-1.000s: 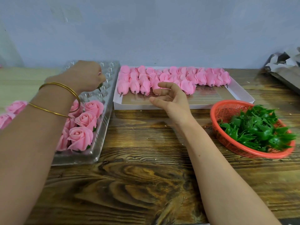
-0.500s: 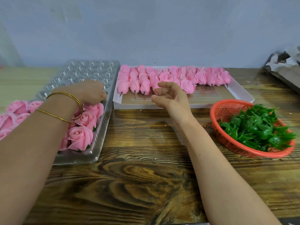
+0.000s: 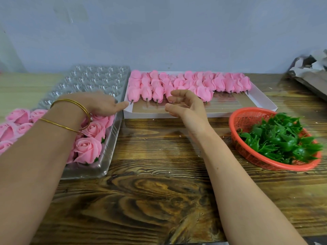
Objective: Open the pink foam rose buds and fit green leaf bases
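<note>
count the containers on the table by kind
clear plastic tray: 1
white box: 1
red basket: 1
total: 3

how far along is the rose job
Done: a batch of opened roses with green bases fills the near end of the clear tray. In hand: nothing; the left hand and right hand reach empty toward the closed buds. Left: rows of buds in the white box, leaf bases in the red basket, many bare tray cups.
</note>
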Motion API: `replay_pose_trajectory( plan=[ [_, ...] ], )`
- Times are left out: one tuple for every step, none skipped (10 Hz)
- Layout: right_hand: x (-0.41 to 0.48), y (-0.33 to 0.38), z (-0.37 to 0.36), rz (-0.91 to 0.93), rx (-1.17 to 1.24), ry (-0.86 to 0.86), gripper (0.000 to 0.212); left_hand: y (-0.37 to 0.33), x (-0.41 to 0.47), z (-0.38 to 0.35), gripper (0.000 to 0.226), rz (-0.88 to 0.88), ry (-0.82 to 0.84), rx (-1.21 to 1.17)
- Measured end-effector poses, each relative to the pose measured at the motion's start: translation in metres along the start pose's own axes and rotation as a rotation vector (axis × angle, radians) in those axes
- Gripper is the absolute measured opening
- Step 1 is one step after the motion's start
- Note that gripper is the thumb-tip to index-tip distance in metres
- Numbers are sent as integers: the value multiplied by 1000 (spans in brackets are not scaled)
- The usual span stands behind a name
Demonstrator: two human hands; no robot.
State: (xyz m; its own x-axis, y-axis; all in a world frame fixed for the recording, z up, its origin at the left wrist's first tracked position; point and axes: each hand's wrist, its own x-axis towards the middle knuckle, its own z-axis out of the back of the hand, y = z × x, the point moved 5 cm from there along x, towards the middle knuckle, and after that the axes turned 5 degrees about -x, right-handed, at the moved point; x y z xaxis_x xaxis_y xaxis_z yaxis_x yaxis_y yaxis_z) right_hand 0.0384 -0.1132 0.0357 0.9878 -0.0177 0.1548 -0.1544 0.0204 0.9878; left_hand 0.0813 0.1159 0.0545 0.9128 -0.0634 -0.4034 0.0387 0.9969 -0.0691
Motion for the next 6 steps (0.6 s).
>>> replay_pose_trajectory(
  plan=[
    [0,0,0,6,-1,2,36,-1,-1,-1,85,17,24,-33],
    [0,0,1,5,-5,10,33,1,-1,-1,83,57,46,-75],
    [1,-2,2,4,-4,1,33,2,-1,-2,80,78,31,-88],
    [3,-2,3,0,-5,-7,33,3,-6,2,80,114,-20,-85],
    [2,1,4,20,13,-10,36,7,-14,2,101,127,-31,-221],
    [4,4,8,45,45,-61,40,11,-19,9,109,146,-109,-268]
  ],
)
